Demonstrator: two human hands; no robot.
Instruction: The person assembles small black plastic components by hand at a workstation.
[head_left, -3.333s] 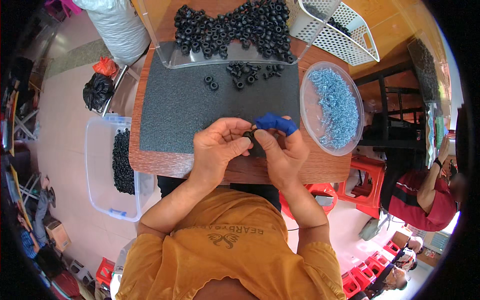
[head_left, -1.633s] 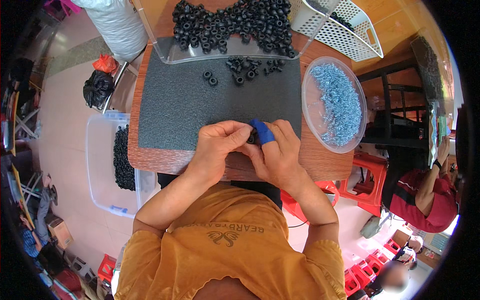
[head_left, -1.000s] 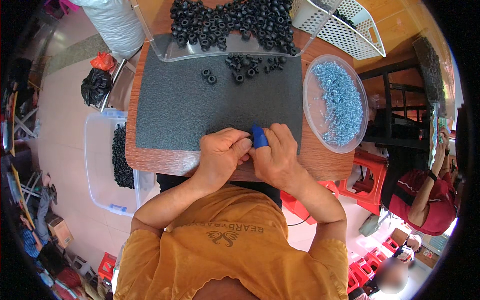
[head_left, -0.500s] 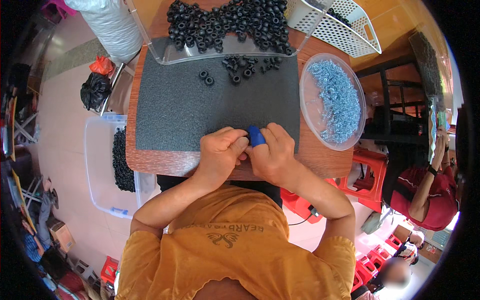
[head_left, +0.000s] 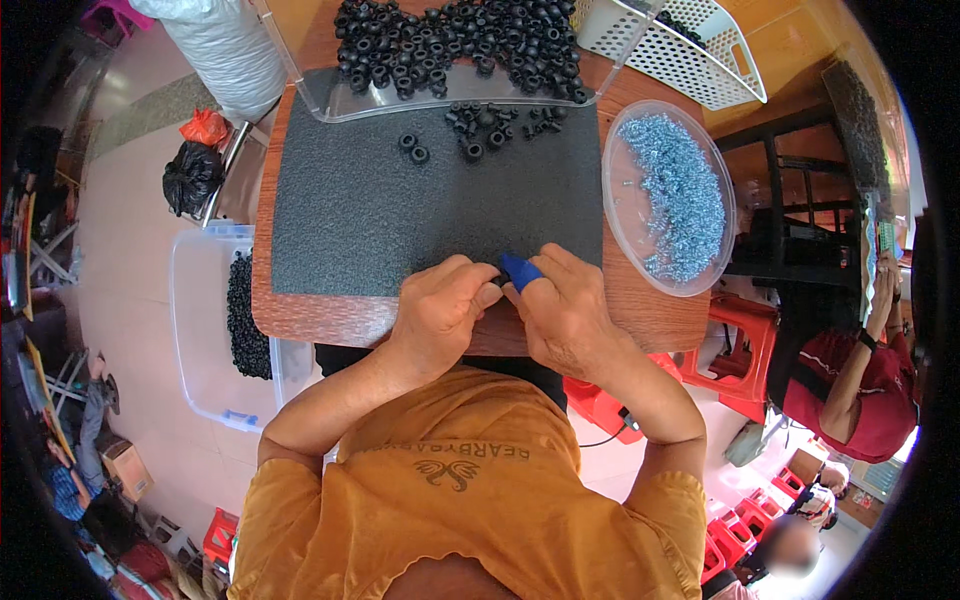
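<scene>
Over the near edge of a dark grey mat (head_left: 350,200), my two hands meet. My left hand (head_left: 438,305) is closed in a pinch, thumb against fingers, on a small black part (head_left: 499,281), mostly hidden. My right hand (head_left: 568,310) is closed against the same part from the other side; a blue finger cover (head_left: 521,271) sits on one of its fingers. Farther up the mat lie loose black ring-shaped parts (head_left: 474,152) and smaller black pieces (head_left: 545,122). Beyond them, a clear tray (head_left: 400,108) holds a heap of similar black rings (head_left: 460,45).
At the right of the table (head_left: 660,325) stands a round clear dish (head_left: 622,225) of small bluish metal pieces (head_left: 680,200). A white perforated basket (head_left: 720,85) is at the far right. Left, on the floor, a clear bin (head_left: 200,370) holds black parts. Red stools (head_left: 740,350) stand right.
My right hand has shifted slightly to the right and opened a small gap from my left hand. The blue-covered finger has tilted, and the black part shows more between them.
</scene>
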